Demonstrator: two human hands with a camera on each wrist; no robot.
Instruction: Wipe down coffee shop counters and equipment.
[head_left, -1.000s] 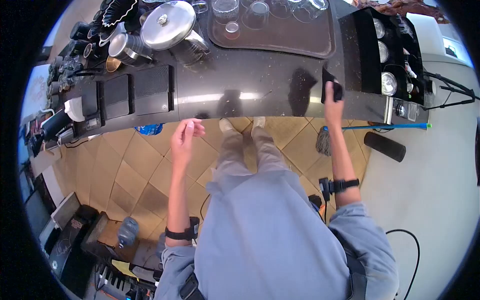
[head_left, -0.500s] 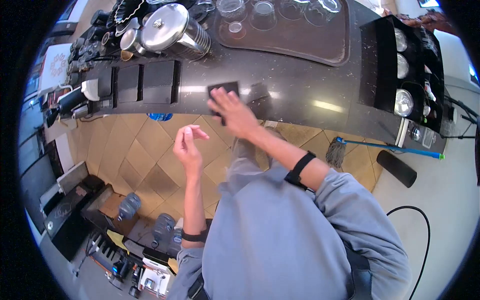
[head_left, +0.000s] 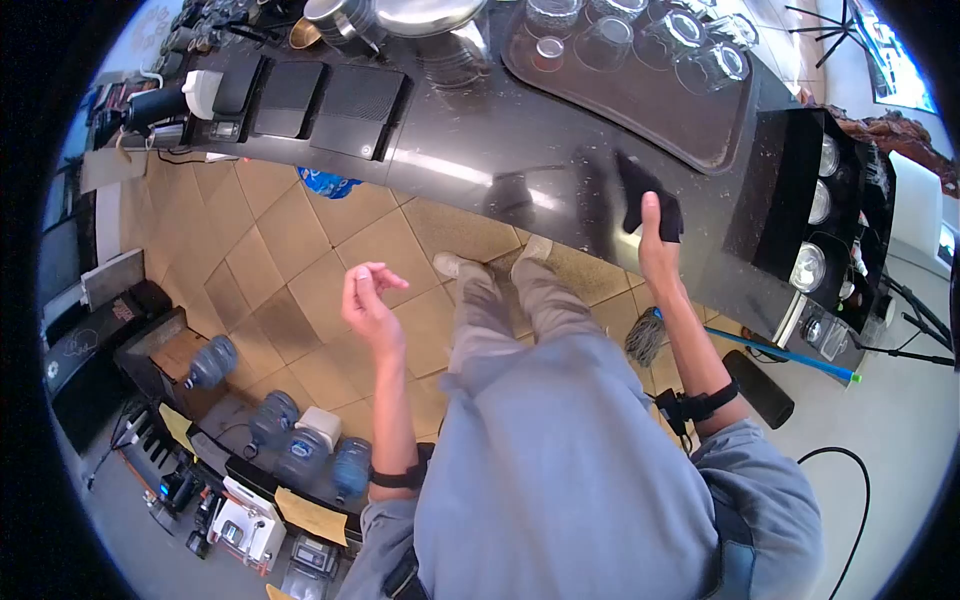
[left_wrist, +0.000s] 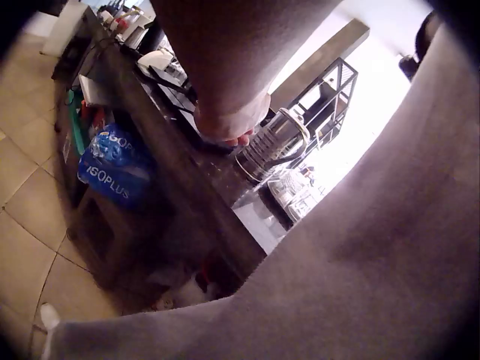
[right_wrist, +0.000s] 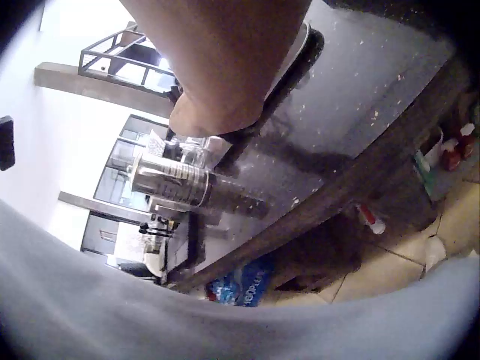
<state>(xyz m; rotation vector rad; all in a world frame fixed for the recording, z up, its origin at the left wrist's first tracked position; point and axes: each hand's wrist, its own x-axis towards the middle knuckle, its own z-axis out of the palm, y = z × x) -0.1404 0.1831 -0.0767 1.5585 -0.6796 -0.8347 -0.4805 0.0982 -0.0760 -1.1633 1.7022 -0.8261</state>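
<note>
While pressing flat on the dark cloth (head_left: 652,208), spreads the right hand (head_left: 655,250) with fingers laid straight over the fabric, not balled around it; cannot tell whether the thumb hooks an edge. Pins the cloth against the dark counter (head_left: 470,165), near its front edge and just short of the black organiser (head_left: 800,190) with its round lids. Shows the cloth bunched and running beyond the fingertips, long axis roughly in line with the forearm, pointing away from the body toward the brown tray (head_left: 690,135) of upturned glasses (head_left: 600,40). Leaves a bare stretch of countertop on the left of the cloth, reaching to the black pads (head_left: 355,100) and the steel pot (head_left: 440,30) at the far left end. Holds the left hand (head_left: 368,298) well apart from all this, raised over the tiled floor (head_left: 290,260), fingers loosely curled with thumb and forefinger close together and nothing visible between them. Puts the right hand on the cloth, then, and the left hand well off to the cloth's left, short of the counter edge. Further out, below the counter: a blue bag (head_left: 325,184) on a shelf, a mop (head_left: 648,338) with a blue handle beside the right forearm, and water bottles (head_left: 275,415) standing on the floor at the left.
</note>
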